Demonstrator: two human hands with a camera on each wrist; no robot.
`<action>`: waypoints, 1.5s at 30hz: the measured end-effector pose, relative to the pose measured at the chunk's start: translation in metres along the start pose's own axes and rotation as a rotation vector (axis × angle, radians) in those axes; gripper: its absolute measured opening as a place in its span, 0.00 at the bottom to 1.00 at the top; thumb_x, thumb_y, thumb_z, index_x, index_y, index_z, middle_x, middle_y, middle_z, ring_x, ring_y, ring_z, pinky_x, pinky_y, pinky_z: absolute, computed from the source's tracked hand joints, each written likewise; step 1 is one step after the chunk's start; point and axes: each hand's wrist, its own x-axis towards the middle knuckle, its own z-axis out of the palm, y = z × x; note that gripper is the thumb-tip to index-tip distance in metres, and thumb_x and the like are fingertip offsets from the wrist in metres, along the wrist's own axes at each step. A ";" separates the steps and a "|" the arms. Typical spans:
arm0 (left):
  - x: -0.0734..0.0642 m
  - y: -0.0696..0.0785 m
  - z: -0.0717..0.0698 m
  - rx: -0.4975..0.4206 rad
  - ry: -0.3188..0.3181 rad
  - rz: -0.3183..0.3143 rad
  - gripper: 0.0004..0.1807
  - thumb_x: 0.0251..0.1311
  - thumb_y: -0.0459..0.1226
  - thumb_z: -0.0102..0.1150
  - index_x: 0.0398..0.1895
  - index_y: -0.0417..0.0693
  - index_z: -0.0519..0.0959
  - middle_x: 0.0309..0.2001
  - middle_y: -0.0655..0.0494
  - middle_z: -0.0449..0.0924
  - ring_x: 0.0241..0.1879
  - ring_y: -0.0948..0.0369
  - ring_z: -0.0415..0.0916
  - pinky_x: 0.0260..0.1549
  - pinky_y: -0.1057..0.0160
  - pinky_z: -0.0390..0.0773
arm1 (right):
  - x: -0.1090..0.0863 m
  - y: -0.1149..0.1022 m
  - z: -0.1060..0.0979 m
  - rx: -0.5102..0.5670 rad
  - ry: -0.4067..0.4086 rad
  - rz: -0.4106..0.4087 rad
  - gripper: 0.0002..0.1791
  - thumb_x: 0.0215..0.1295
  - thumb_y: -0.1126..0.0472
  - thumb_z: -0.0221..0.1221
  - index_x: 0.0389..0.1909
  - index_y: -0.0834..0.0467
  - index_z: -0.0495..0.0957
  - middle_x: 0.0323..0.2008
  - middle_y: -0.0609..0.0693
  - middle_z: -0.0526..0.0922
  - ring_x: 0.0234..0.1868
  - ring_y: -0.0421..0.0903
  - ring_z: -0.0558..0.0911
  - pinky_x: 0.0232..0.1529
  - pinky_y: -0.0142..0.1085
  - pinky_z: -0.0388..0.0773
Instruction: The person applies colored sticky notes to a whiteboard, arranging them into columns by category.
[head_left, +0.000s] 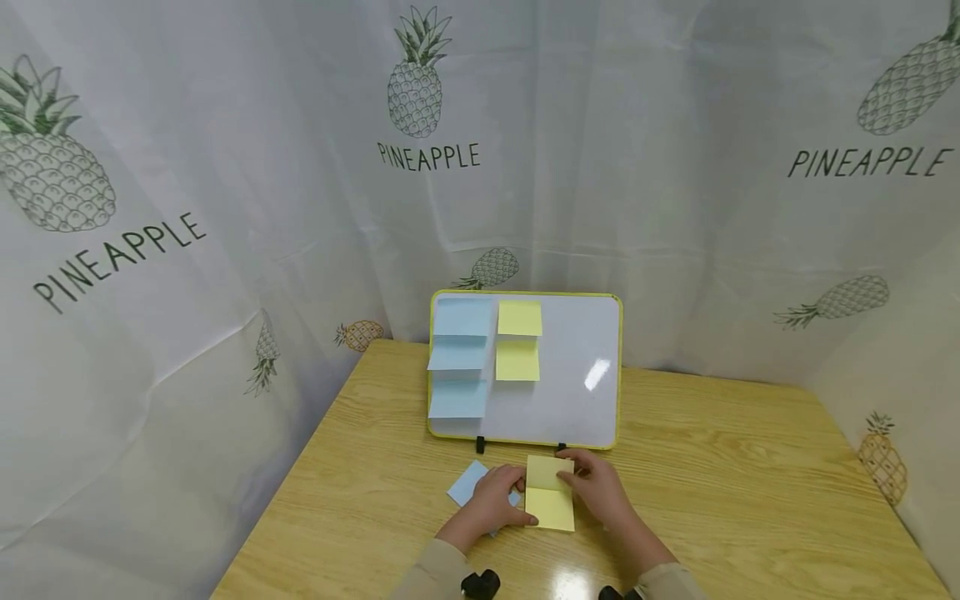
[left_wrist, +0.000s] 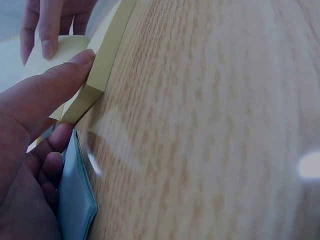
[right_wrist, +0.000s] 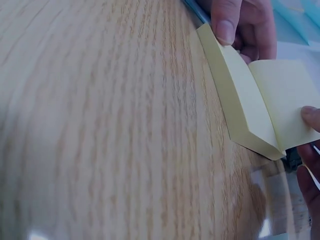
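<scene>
A thick yellow sticky note pad (head_left: 551, 511) lies on the wooden table in front of the whiteboard. My left hand (head_left: 495, 500) grips the pad's left side, the thumb on its near edge. The pad's top sheet (right_wrist: 287, 95) is lifted and folded back, still joined along its far edge. With thumb and fingers my right hand (head_left: 597, 490) pinches the right side of that sheet. A blue sticky note pad (left_wrist: 75, 195) lies just left of the yellow one, partly covered by my left hand.
A whiteboard (head_left: 573, 367) with a yellow frame stands upright behind the hands on black feet (head_left: 481, 445). Three blue notes (head_left: 459, 400) hang in its left column, with two yellow notes (head_left: 517, 361) beside them. A pineapple-print curtain (head_left: 637, 208) encloses the table (head_left: 720, 467).
</scene>
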 end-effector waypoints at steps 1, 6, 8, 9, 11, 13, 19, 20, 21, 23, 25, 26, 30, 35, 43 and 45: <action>0.000 0.000 0.000 0.000 0.000 -0.002 0.25 0.46 0.52 0.77 0.33 0.56 0.68 0.32 0.67 0.65 0.33 0.65 0.61 0.33 0.63 0.62 | 0.001 0.000 0.000 0.001 0.006 0.002 0.15 0.58 0.67 0.68 0.47 0.54 0.83 0.27 0.46 0.71 0.30 0.43 0.74 0.31 0.35 0.74; 0.003 0.000 0.002 -0.011 0.001 -0.002 0.25 0.45 0.52 0.76 0.34 0.57 0.69 0.33 0.68 0.65 0.34 0.66 0.61 0.34 0.63 0.62 | 0.003 0.002 0.000 0.014 0.032 0.007 0.16 0.58 0.68 0.68 0.47 0.53 0.83 0.26 0.46 0.71 0.29 0.43 0.73 0.31 0.35 0.74; 0.004 0.000 0.002 -0.019 0.005 0.001 0.24 0.45 0.52 0.77 0.35 0.58 0.69 0.33 0.68 0.65 0.34 0.66 0.61 0.34 0.62 0.62 | 0.005 0.003 0.000 0.013 0.046 0.001 0.16 0.58 0.68 0.68 0.47 0.53 0.83 0.26 0.46 0.71 0.29 0.43 0.73 0.32 0.35 0.74; 0.004 0.000 0.002 -0.025 0.008 0.001 0.24 0.45 0.52 0.77 0.35 0.58 0.69 0.33 0.69 0.66 0.34 0.66 0.62 0.34 0.62 0.62 | 0.005 0.003 0.000 0.012 0.053 -0.001 0.16 0.58 0.68 0.68 0.47 0.54 0.83 0.26 0.46 0.72 0.29 0.43 0.73 0.32 0.35 0.74; 0.004 0.000 0.003 -0.029 0.010 -0.003 0.24 0.45 0.52 0.77 0.36 0.58 0.70 0.33 0.69 0.66 0.34 0.66 0.61 0.34 0.62 0.62 | 0.006 0.003 -0.001 0.018 0.067 -0.001 0.15 0.58 0.67 0.68 0.47 0.54 0.83 0.26 0.46 0.72 0.29 0.43 0.72 0.32 0.35 0.74; 0.004 0.000 0.002 -0.032 0.013 -0.008 0.24 0.45 0.51 0.77 0.37 0.58 0.70 0.33 0.69 0.66 0.34 0.66 0.61 0.35 0.63 0.62 | 0.007 0.004 -0.001 0.024 0.078 -0.001 0.15 0.58 0.67 0.68 0.47 0.54 0.83 0.27 0.46 0.73 0.30 0.43 0.72 0.31 0.35 0.74; 0.003 0.003 0.001 -0.030 0.020 -0.022 0.25 0.45 0.51 0.77 0.38 0.57 0.70 0.33 0.69 0.66 0.34 0.66 0.61 0.35 0.61 0.61 | 0.010 0.003 -0.001 0.039 0.109 0.015 0.15 0.57 0.67 0.69 0.46 0.55 0.83 0.27 0.46 0.75 0.30 0.43 0.73 0.31 0.35 0.73; 0.002 0.003 0.001 -0.029 0.022 -0.021 0.25 0.45 0.51 0.77 0.38 0.57 0.70 0.33 0.68 0.66 0.34 0.66 0.61 0.35 0.61 0.61 | 0.010 0.002 -0.001 0.040 0.114 0.019 0.15 0.57 0.67 0.69 0.46 0.55 0.83 0.27 0.46 0.75 0.30 0.43 0.73 0.31 0.34 0.73; 0.002 0.004 0.000 -0.030 0.023 -0.022 0.25 0.45 0.50 0.77 0.38 0.57 0.70 0.33 0.68 0.66 0.34 0.66 0.61 0.35 0.61 0.61 | 0.010 0.002 -0.002 0.039 0.118 0.022 0.15 0.57 0.67 0.69 0.46 0.55 0.83 0.27 0.46 0.76 0.31 0.43 0.73 0.31 0.35 0.73; 0.001 0.005 0.000 -0.031 0.027 -0.025 0.26 0.45 0.50 0.78 0.40 0.56 0.71 0.33 0.68 0.66 0.34 0.66 0.61 0.35 0.60 0.61 | 0.010 0.001 -0.003 0.042 0.119 0.031 0.15 0.58 0.67 0.68 0.46 0.55 0.83 0.28 0.46 0.77 0.31 0.43 0.73 0.31 0.35 0.73; 0.001 0.007 -0.001 -0.029 0.031 -0.034 0.27 0.44 0.50 0.78 0.43 0.54 0.72 0.33 0.68 0.66 0.34 0.66 0.61 0.35 0.61 0.62 | 0.010 -0.001 -0.004 0.050 0.115 0.043 0.15 0.58 0.67 0.68 0.47 0.55 0.83 0.28 0.47 0.77 0.31 0.44 0.73 0.31 0.35 0.73; 0.001 0.007 -0.001 -0.030 0.032 -0.038 0.28 0.44 0.50 0.78 0.44 0.54 0.72 0.33 0.68 0.66 0.34 0.66 0.61 0.35 0.61 0.62 | 0.010 -0.002 -0.004 0.057 0.113 0.050 0.15 0.58 0.68 0.68 0.47 0.56 0.83 0.28 0.48 0.77 0.31 0.45 0.73 0.31 0.35 0.73; 0.000 0.009 -0.001 -0.042 0.036 -0.044 0.32 0.43 0.49 0.79 0.49 0.51 0.72 0.33 0.68 0.65 0.34 0.66 0.61 0.36 0.61 0.61 | 0.011 -0.003 -0.005 0.089 0.108 0.085 0.17 0.59 0.67 0.68 0.49 0.56 0.82 0.28 0.49 0.77 0.31 0.46 0.74 0.29 0.35 0.73; 0.000 0.006 0.001 -0.041 0.039 -0.047 0.35 0.44 0.50 0.78 0.53 0.49 0.73 0.33 0.69 0.65 0.34 0.67 0.61 0.36 0.61 0.62 | 0.011 -0.005 -0.006 0.121 0.127 0.109 0.17 0.59 0.66 0.68 0.51 0.58 0.82 0.32 0.50 0.80 0.32 0.46 0.74 0.30 0.35 0.74; 0.001 0.003 0.003 -0.038 0.040 -0.025 0.37 0.44 0.49 0.78 0.59 0.51 0.74 0.33 0.69 0.64 0.32 0.67 0.61 0.34 0.62 0.61 | 0.012 -0.005 -0.009 0.150 0.158 0.149 0.17 0.59 0.64 0.68 0.50 0.58 0.82 0.33 0.51 0.83 0.33 0.45 0.74 0.28 0.33 0.72; 0.001 0.002 0.003 -0.037 0.042 -0.026 0.37 0.44 0.49 0.78 0.59 0.52 0.74 0.33 0.69 0.64 0.33 0.67 0.61 0.34 0.62 0.61 | 0.013 -0.005 -0.009 0.154 0.165 0.153 0.17 0.59 0.64 0.68 0.50 0.58 0.82 0.33 0.51 0.82 0.32 0.45 0.74 0.27 0.33 0.72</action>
